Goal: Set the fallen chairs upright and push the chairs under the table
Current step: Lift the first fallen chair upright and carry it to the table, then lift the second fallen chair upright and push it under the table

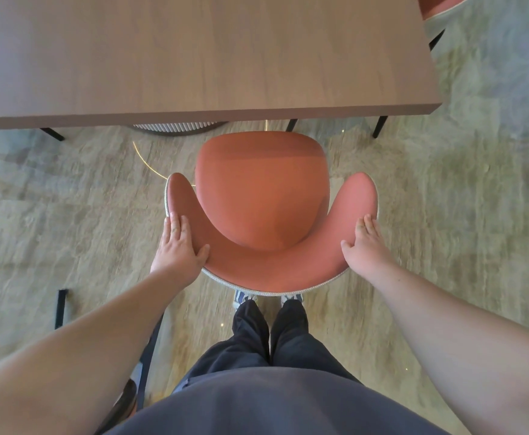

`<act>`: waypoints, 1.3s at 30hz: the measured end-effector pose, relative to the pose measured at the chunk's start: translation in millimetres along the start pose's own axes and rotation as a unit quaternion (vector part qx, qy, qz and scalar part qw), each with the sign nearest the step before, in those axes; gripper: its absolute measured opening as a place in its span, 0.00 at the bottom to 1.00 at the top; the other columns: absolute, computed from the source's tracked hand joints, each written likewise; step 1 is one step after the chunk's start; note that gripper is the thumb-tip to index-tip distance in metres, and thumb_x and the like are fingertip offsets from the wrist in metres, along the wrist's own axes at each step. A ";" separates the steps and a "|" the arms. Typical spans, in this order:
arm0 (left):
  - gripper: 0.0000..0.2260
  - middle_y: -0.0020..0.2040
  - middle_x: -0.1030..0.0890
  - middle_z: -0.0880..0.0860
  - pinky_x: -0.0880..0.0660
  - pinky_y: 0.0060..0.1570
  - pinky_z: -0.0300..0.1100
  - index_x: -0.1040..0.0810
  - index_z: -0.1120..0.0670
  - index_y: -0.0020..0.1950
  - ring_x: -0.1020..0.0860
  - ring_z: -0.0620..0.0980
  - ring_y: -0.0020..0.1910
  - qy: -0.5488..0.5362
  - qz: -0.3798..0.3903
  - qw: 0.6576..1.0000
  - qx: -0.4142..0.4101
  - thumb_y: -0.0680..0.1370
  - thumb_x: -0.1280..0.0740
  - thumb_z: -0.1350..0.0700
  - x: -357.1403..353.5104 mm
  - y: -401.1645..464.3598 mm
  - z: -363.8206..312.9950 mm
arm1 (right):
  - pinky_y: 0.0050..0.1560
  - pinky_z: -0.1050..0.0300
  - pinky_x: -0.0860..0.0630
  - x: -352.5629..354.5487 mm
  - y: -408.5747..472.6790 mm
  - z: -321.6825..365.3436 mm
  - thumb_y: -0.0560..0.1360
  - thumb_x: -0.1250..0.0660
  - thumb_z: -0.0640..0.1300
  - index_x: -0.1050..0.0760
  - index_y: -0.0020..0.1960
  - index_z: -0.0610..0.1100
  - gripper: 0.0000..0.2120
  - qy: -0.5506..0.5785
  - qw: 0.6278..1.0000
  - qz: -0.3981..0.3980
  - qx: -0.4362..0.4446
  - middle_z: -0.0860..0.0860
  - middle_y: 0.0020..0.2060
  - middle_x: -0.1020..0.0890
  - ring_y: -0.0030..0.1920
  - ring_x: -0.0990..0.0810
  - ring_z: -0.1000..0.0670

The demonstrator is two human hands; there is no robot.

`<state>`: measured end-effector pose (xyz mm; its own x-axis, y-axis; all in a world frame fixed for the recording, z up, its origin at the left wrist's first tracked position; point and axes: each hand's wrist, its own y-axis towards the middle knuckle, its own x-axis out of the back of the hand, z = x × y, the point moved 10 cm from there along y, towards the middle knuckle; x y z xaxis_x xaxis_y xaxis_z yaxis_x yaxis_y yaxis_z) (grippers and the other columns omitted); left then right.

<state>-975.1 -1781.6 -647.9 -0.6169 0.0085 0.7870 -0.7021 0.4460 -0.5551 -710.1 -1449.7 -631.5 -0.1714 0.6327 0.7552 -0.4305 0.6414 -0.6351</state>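
Observation:
An orange upholstered chair [261, 196] with a curved wrap-around backrest stands upright in front of me, its seat facing the wooden table [194, 58]. The seat's front edge sits just short of the table's near edge. My left hand [178, 243] lies on the left side of the backrest, fingers flat along its outer rim and thumb on the inner face. On the right side of the backrest my right hand [365, 243] grips the same way. The chair's legs are hidden under the seat.
A second orange chair [439, 6] shows at the top right beyond the table's corner. Black chair legs [60, 309] of another chair lie at my lower left. A ribbed table base [175, 125] and thin black legs [379, 127] stand under the table. My feet are right behind the chair.

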 end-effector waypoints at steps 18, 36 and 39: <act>0.15 0.45 0.11 0.52 0.18 0.50 0.47 0.17 0.55 0.53 0.12 0.52 0.47 -0.569 -0.242 0.782 0.086 0.83 0.42 0.68 74.2 -303.5 -8.9 | 0.54 0.49 0.19 80.4 -230.7 56.9 0.76 0.44 0.36 0.25 0.56 0.57 0.19 0.367 0.869 -0.036 0.330 0.54 0.46 0.14 0.48 0.15 0.51; 0.15 0.44 0.12 0.53 0.15 0.47 0.50 0.16 0.56 0.53 0.12 0.54 0.46 -0.599 -0.473 0.622 0.175 0.82 0.42 0.69 -8.5 -613.3 37.8 | 0.52 0.59 0.21 8.8 -467.9 95.2 0.78 0.44 0.34 0.25 0.58 0.53 0.18 0.352 0.724 0.177 0.567 0.49 0.43 0.16 0.47 0.16 0.49; 0.16 0.42 0.12 0.53 0.16 0.40 0.44 0.17 0.57 0.52 0.13 0.53 0.44 -0.594 -0.509 0.598 0.172 0.81 0.42 0.70 -22.4 -654.6 58.1 | 0.53 0.57 0.20 -27.0 -506.0 102.4 0.78 0.43 0.36 0.24 0.56 0.58 0.19 0.328 0.717 0.207 0.579 0.50 0.43 0.16 0.48 0.16 0.48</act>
<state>-522.4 -2125.7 -317.7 0.5191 -0.8447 0.1303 -0.8349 -0.5338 -0.1340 -578.4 -1835.8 -313.9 -0.2064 0.9766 0.0596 -0.9756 -0.2101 0.0639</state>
